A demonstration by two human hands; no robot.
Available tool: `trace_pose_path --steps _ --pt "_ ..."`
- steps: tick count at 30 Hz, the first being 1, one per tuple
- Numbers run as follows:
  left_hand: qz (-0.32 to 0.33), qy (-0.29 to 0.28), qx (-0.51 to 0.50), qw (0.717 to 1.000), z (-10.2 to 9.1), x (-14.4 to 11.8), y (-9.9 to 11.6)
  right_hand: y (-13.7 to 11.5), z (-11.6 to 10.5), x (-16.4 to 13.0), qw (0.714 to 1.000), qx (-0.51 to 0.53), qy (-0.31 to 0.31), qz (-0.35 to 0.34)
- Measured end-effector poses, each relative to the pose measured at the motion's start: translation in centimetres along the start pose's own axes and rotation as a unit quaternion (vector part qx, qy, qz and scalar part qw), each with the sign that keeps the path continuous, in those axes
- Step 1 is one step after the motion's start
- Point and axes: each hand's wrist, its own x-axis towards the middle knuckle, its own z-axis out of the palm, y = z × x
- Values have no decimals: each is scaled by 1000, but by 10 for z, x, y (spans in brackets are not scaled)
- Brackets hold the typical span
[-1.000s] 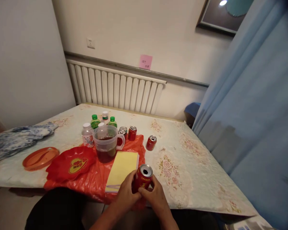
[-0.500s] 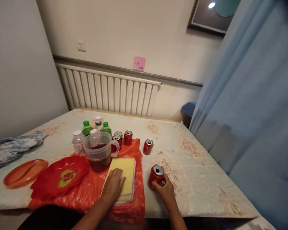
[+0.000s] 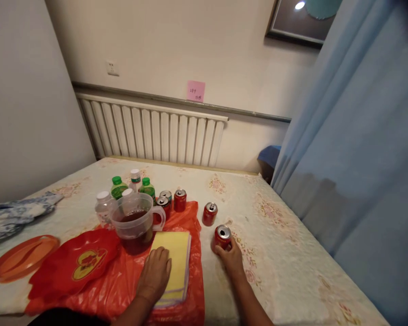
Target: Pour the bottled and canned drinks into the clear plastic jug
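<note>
My right hand (image 3: 231,258) is wrapped round an opened red drink can (image 3: 221,239) that stands upright on the floral tablecloth. Just behind it is another red can (image 3: 210,214). My left hand (image 3: 155,274) lies flat, fingers stretched, on a stack of yellow cloths or sheets (image 3: 177,253); which material I cannot tell. The stack rests on a red plastic bag (image 3: 193,290). Left of the stack stands a clear plastic measuring jug (image 3: 132,231) part full of dark brown liquid, its handle turned right.
A red scalloped tray (image 3: 61,267) and an orange lid (image 3: 23,258) lie at left, by a blue-white cloth (image 3: 17,217). Behind the jug are green-capped bottles (image 3: 147,189), white-capped bottles (image 3: 104,208) and several cans (image 3: 180,200). A blue curtain (image 3: 343,158) hangs at right.
The can in my right hand has moved away from me, closer to the other red can. My left hand stays on the yellow stack. The view has shifted slightly.
</note>
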Motion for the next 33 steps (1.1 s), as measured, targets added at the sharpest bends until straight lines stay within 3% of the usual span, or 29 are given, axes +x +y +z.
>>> trace_pose_path --steps 4,8,11,13,18,22,26,30,33 --pt "5 4 4 1000 0 0 0 11 -9 -1 998 43 -37 3" --pt "3 11 6 1000 3 0 -1 17 -44 23 999 20 -36 -14" --pt "1 12 9 1000 6 0 -2 1 -68 58 997 -51 -21 -63" --pt "-2 8 12 1000 6 1 -2 -17 -71 84 987 -111 -45 -105" --pt "-14 -17 16 1000 3 1 1 -62 -34 132 956 -187 -134 -181" --pt "-22 -28 24 999 0 1 3 -84 7 149 904 -278 -224 -237" --pt "-21 -30 20 999 0 1 4 -95 35 154 845 -368 -296 -250" --pt "-12 -14 19 1000 1 1 3 -97 49 153 804 -439 -327 -233" --pt "-11 -7 22 1000 3 0 2 -95 53 153 796 -472 -309 -220"
